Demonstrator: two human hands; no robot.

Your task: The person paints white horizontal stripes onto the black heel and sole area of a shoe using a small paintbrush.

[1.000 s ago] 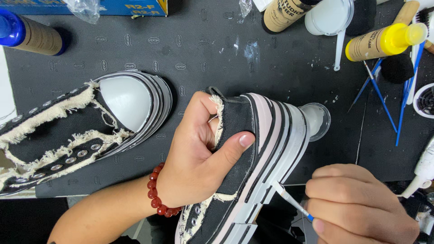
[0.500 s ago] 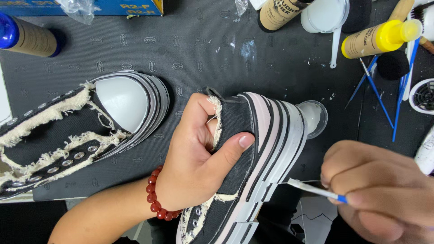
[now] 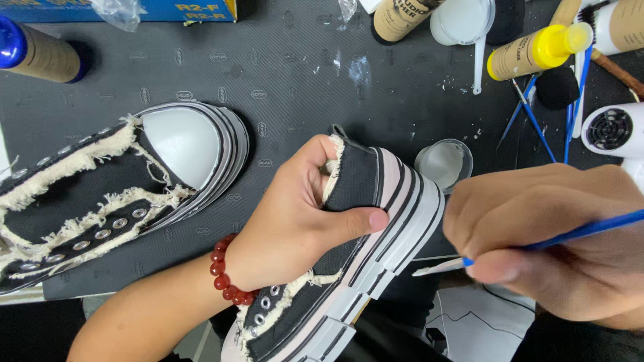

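Clamped on the black canvas shoe (image 3: 376, 221), our left hand (image 3: 295, 221) has its thumb across the side and its fingers tucked inside the frayed opening; a red bead bracelet (image 3: 225, 271) sits on that wrist. We hold this shoe tilted on its side above the counter (image 3: 288, 87), white striped sole facing right. Far left lies the matching shoe (image 3: 114, 194). Just past the sole our right hand (image 3: 557, 234) pinches a thin blue-handled brush (image 3: 537, 245), white tip near the sole. Behind stands a small cup (image 3: 444, 163).
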